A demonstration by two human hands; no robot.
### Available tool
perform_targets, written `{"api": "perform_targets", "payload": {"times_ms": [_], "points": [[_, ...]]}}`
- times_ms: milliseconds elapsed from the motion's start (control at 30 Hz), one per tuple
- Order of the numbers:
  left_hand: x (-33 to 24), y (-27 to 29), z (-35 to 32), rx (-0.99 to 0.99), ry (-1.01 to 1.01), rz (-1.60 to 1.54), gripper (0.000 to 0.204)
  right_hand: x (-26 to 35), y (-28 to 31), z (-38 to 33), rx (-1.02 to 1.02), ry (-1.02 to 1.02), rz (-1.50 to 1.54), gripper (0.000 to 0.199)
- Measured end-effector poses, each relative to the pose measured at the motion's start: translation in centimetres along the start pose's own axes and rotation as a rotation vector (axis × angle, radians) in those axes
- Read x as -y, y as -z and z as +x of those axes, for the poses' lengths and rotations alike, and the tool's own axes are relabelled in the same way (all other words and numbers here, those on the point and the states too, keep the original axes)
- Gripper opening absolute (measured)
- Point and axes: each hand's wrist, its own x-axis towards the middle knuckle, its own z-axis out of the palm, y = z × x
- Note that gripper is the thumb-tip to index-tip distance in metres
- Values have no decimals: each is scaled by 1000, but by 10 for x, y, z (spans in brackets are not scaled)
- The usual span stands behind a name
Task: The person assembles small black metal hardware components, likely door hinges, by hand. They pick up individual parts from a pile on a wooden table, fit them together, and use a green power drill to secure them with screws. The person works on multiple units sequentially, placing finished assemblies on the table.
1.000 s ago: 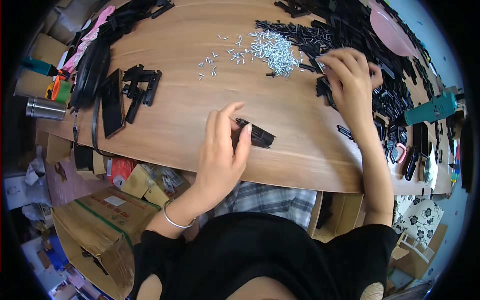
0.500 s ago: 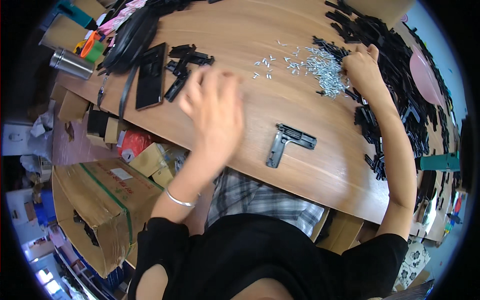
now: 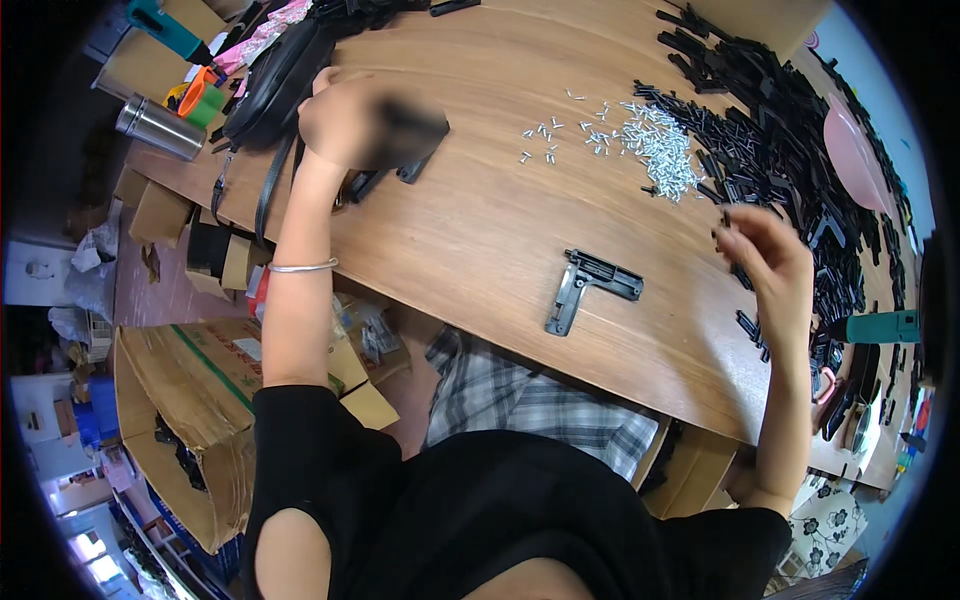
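On the table in front of me lies a black pistol-shaped shell half (image 3: 590,285), its hollow inside facing up. My left hand (image 3: 345,120) is stretched out over a small group of black shell parts (image 3: 425,160) at the left; its fingers are smeared and partly hidden, so its hold is unclear. Raised above the right side of the table, my right hand (image 3: 775,260) pinches a small black part (image 3: 725,222) between fingertips. Beyond it spreads a heap of silver screws (image 3: 660,145), with several loose ones to its left.
A big pile of black parts (image 3: 800,170) covers the right side, with a pink bowl (image 3: 852,150) on it. A teal power tool (image 3: 880,327) is at the right edge. A black bag (image 3: 280,85) and a steel flask (image 3: 160,128) stand left. Cardboard boxes (image 3: 190,400) sit below.
My left hand has moved left and away from me, over the black shell parts. My right hand has come back from the pile beside the screws, bringing a small black part.
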Motion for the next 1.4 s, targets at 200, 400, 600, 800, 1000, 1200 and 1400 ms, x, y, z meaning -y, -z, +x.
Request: {"api": "perform_targets", "payload": {"times_ms": [200, 400, 600, 800, 1000, 1200, 1400], "points": [[-48, 54, -9, -41, 159, -849, 27, -23, 9, -52, -4, -304, 776, 11], [-154, 95, -80, 760, 261, -1897, 26, -11, -12, -66, -60, -240, 915, 10], [-205, 88, -122, 706, 138, -1990, 25, 5, -22, -73, -212, 370, -26, 17], [-221, 89, -143, 742, -2, -1962, 34, 4, -31, -76, -311, 666, -323, 30], [-220, 99, -151, 578, -164, -1765, 39, 11, -27, -85, -279, 646, -391, 28], [-223, 99, -146, 179, -306, -1423, 30, 6, -36, -89, -256, 489, 9, 20], [-216, 98, -153, 116, -348, -1526, 32, -8, -37, -82, 320, -162, 1243, 50]]}}
